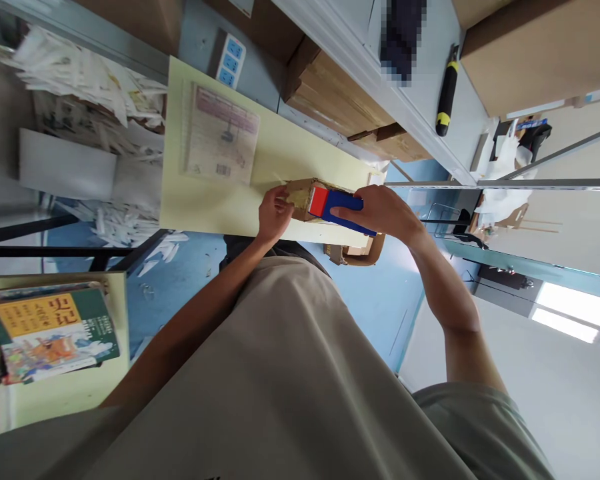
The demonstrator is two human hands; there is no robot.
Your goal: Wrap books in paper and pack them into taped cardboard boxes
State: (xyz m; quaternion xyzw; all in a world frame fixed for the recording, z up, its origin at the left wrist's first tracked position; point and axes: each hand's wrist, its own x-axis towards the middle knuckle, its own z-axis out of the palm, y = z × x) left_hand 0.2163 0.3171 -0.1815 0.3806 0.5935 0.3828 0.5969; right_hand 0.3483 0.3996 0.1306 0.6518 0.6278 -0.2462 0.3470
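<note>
On the pale yellow tabletop (270,157) in front of me lies a small brown cardboard box (299,195). My left hand (276,215) is at its left end, fingers curled in against the cardboard. My right hand (387,212) grips a flat-sided blue item with a red end (344,208), thumb across its top and fingers over the far side. The red end points left and overlaps the box. Whether the item sits on the box or partly inside it I cannot tell.
A plastic-wrapped flat pack (224,137) lies left on the table, below a power strip (231,61). A black-and-yellow utility knife (447,90) rests on the shelf (425,107). Cartons (340,90) stand behind. Books (55,333) lie lower left; paper scraps (90,73) fill the left.
</note>
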